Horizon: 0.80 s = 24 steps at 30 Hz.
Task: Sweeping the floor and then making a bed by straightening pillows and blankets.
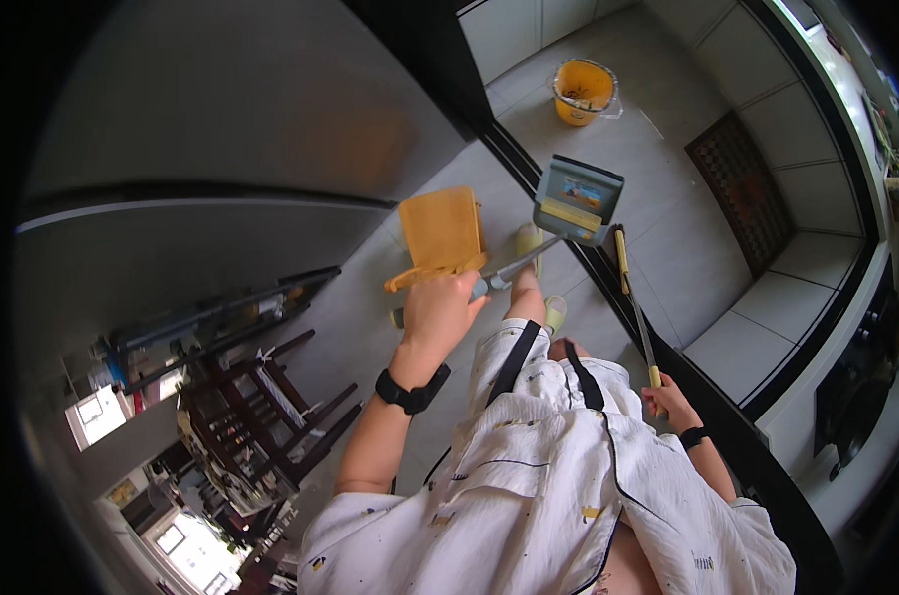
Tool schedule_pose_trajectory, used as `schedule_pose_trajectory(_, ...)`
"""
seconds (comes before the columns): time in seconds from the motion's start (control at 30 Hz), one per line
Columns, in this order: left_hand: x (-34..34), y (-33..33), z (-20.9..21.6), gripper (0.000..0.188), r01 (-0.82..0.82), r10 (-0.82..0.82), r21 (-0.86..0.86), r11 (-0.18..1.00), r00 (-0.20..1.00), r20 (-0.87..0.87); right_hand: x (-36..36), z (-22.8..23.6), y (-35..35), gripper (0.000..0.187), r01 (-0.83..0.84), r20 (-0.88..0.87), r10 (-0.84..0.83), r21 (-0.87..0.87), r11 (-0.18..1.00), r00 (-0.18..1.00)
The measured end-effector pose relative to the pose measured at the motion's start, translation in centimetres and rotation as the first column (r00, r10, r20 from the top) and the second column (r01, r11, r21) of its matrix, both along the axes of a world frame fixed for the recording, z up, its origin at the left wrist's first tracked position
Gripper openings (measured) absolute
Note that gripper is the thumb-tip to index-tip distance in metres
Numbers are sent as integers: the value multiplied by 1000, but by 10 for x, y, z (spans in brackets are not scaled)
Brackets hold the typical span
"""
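Observation:
My left hand (pixel 437 315) is closed around the grey handle of a long-handled dustpan (pixel 576 195). The pan is grey-green with a yellow strip and a coloured label, and hangs ahead of my feet. Down at my right side, my right hand (pixel 667 399) grips a long-handled tool (pixel 642 322), a metal pole with pale yellow end sections. Its far end is narrow, yellow and black; I cannot tell whether it is a broom head. Just beyond my left hand is an orange-yellow plastic piece (pixel 439 230) with a flat panel, its kind unclear.
A yellow bucket (pixel 583 91) with a bag liner and rubbish stands on the tiles beyond a dark floor track (pixel 514 159). A patterned mat (pixel 742 190) lies by the white cabinets. A large grey appliance (pixel 221 109) fills the left; dark wooden chairs (pixel 261 416) stand behind it.

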<state>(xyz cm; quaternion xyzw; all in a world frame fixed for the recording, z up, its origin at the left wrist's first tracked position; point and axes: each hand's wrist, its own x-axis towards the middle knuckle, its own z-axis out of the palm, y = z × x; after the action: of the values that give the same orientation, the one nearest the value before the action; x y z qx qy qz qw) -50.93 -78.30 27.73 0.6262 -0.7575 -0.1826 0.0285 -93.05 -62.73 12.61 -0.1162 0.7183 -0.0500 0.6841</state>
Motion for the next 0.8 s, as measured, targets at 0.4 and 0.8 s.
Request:
schedule_pose_trajectory(0.4,110,278,-11,24,-195,198,256,947,980,13,52,15,90,73,-489,-178,460,-195,850,870)
schedule_pose_trajectory(0.8,275,514,-40,27,-599,607,262,757,793,59,271,68,173,68,-843,-327,780,-130,521,533)
